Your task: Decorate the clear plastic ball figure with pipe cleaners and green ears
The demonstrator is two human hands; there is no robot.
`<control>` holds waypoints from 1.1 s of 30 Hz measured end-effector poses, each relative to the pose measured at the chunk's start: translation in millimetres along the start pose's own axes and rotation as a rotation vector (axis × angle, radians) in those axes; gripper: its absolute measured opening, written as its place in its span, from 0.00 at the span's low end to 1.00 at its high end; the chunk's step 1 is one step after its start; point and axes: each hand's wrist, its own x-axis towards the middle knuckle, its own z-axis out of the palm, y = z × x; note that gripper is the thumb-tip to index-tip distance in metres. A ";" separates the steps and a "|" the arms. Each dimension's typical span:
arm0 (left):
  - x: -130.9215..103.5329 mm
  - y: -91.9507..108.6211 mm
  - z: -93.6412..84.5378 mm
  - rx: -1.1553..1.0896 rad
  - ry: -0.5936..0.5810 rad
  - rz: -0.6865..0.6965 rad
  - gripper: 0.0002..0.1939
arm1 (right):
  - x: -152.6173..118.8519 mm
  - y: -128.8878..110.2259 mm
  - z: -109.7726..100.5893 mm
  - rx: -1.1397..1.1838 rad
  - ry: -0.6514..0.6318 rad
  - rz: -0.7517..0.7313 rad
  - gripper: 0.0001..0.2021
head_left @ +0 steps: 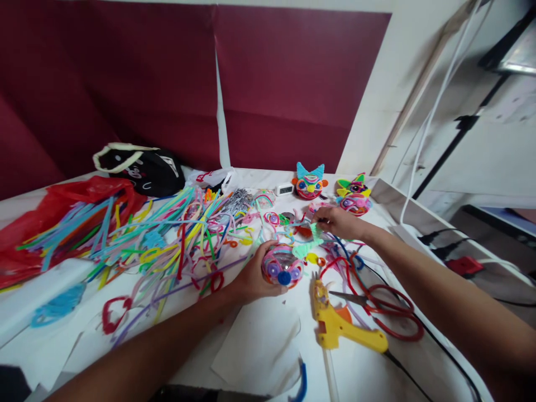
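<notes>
The round face (pixel 272 258), made from coloured strips, is in the left hand (pixel 253 274), above the near part of the tabletop (pixel 263 178). The fingers of this hand are closed around its left and near sides. Its blue nose (pixel 285 278) points towards the person, with one purple eye on each side. It is almost round, so a long axis is hard to name; it looks only a little wider from side to side.

Just beside the round face, on its right, there is a mint-green piece (pixel 307 249), which slants away to the far right. At its upper end are the fingers of the right hand (pixel 338 221), bent close together; I cannot tell whether they pinch it.

Near the round face, to its right and closer to the person, lies a yellow glue gun (pixel 333 326), its nozzle pointing away from the person. The scissors (pixel 368 304) are beyond the gun's right side, blades towards it, and red strands (pixel 348 273) crowd the space there. A white sheet (pixel 255 346) lies on the near side of the round face. A large heap of strips (pixel 167 223) covers its left. Well behind it stands a blue-eared face (pixel 310 187).
</notes>
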 end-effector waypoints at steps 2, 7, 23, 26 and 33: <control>-1.4 1.4 -1.1 0.010 -0.007 0.006 0.50 | -0.4 0.6 -1.7 0.013 0.062 0.007 0.11; -2.5 2.7 -2.6 0.039 -0.002 0.026 0.49 | -0.9 -10.1 -4.4 0.087 0.193 0.000 0.04; -3.8 7.8 -5.5 0.010 -0.045 0.011 0.52 | -3.9 -38.7 -11.1 0.585 0.514 0.305 0.09; -3.7 9.7 -6.4 0.002 -0.049 -0.004 0.53 | -5.4 -45.0 -10.9 0.678 0.527 0.339 0.09; -2.2 9.0 -7.8 0.062 -0.034 0.014 0.55 | -7.8 -52.3 -11.6 0.800 0.559 0.411 0.20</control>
